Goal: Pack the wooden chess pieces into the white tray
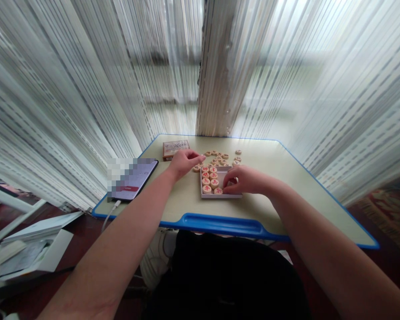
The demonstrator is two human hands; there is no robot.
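A shallow white-rimmed box (205, 196) lies on the table, its left side filled with round wooden Chinese chess pieces (214, 183) marked in red. My right hand (242, 179) reaches into the box, fingers curled round a piece mostly hidden by them, beside the front red-marked piece (218, 191). Just behind the box's left corner, my left hand (186, 162) hovers with thumb and fingertips pinched together; what they hold, if anything, is too small to make out. Loose dark-marked pieces (219, 159) are scattered behind the box.
A printed box lid (175, 149) rests at the back left. A phone (133, 180) with a white charging cable (116, 205) lies at the left edge. The table (270, 209) has a blue rim and front trough (222, 223). Striped curtains (173, 66) hang behind it.
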